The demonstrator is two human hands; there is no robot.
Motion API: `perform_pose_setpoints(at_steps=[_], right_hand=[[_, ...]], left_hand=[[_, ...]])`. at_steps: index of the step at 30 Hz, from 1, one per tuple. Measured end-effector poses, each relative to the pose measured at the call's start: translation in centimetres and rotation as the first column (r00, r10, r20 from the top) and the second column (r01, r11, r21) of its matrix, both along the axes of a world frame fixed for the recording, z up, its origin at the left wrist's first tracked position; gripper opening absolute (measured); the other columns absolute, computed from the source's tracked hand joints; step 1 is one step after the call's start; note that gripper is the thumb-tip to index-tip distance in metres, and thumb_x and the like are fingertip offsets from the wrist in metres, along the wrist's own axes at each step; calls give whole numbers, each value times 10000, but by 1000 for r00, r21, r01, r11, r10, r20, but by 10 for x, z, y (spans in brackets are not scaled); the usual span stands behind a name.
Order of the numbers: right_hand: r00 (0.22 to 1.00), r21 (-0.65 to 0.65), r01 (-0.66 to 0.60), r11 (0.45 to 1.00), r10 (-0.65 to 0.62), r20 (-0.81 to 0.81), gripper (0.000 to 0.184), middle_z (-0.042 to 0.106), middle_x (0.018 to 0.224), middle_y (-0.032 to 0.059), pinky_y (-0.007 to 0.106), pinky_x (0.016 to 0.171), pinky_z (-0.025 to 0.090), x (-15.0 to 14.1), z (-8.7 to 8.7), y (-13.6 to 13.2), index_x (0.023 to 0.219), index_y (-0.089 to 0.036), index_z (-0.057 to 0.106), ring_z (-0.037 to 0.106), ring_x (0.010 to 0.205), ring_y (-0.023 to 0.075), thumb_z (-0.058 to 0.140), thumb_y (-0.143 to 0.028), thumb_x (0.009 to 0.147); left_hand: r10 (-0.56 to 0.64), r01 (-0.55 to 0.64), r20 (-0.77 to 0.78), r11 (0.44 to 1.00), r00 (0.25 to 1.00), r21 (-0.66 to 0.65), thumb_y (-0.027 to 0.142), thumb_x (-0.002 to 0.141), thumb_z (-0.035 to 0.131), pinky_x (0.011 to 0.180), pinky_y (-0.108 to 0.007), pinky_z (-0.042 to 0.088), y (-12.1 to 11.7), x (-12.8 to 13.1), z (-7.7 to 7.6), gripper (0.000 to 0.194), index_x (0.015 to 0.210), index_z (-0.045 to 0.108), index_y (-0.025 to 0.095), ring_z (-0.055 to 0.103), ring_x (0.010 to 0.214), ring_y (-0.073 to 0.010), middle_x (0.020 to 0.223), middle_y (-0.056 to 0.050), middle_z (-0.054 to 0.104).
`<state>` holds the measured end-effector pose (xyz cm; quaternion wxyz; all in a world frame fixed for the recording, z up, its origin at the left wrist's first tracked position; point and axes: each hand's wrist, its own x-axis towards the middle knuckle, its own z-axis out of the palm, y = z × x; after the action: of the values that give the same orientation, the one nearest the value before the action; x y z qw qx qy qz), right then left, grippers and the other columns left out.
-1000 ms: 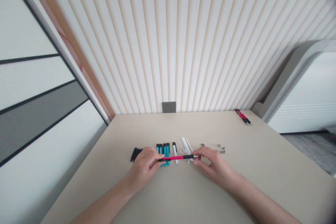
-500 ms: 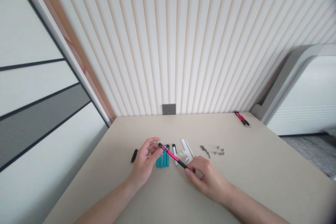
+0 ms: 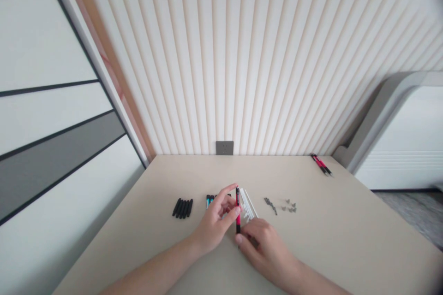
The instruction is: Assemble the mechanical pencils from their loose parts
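A pink and black pen (image 3: 238, 222) stands nearly upright between my hands, over the near middle of the table. My left hand (image 3: 216, 221) is closed on its upper part, thumb at the side and index fingertip at the top end. At the black lower end, my right hand (image 3: 265, 242) pinches the pen between thumb and fingers. Behind my left hand, teal barrels with black ends (image 3: 208, 199) are mostly hidden. Thin white sticks (image 3: 248, 203) lie just beyond my right hand. Several short black tubes (image 3: 182, 208) lie side by side to the left.
Small dark pieces (image 3: 270, 205) and small grey cone-like pieces (image 3: 290, 206) lie on the right half of the table (image 3: 194, 173). Two pink and black pens (image 3: 321, 165) rest at the back right corner. A dark wall socket (image 3: 224, 148) sits behind the table's back edge.
The pen has turned from a slant to nearly upright. My left hand has moved right, uncovering the black tubes and covering more of the teal barrels. The view has shifted slightly.
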<state>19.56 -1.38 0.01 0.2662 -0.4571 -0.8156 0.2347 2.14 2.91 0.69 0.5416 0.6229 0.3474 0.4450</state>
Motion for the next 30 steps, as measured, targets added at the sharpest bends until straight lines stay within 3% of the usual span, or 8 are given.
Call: perform_pose_setpoints(at_steps=[7, 15, 30], right_hand=[[996, -20, 48, 999, -49, -78, 378, 645, 743, 44, 282, 678, 394, 20, 4, 13, 792, -197, 635, 565, 716, 172, 381, -375, 1007], [997, -24, 0, 1000, -2, -71, 387, 633, 746, 46, 290, 693, 390, 19, 6, 11, 808, -201, 641, 548, 716, 174, 366, -380, 1013], [996, -2, -56, 998, 56, -66, 341, 631, 772, 44, 294, 730, 400, 19, 11, 10, 846, -192, 623, 563, 758, 170, 368, -340, 1017]], left_hand=[[-55, 61, 52, 991, 997, -123, 338, 888, 634, 715, -270, 496, -6, -5, -14, 487, 1328, 452, 234, 566, 786, -147, 867, -11, 570], [-135, 159, 158, 975, 978, -154, 327, 898, 633, 692, -257, 493, -5, -5, -15, 471, 1316, 435, 238, 560, 763, -134, 881, -13, 572], [-104, 128, 154, 980, 983, -152, 334, 891, 649, 661, -233, 470, -4, -4, -12, 501, 1330, 447, 200, 538, 765, -134, 870, -23, 581]])
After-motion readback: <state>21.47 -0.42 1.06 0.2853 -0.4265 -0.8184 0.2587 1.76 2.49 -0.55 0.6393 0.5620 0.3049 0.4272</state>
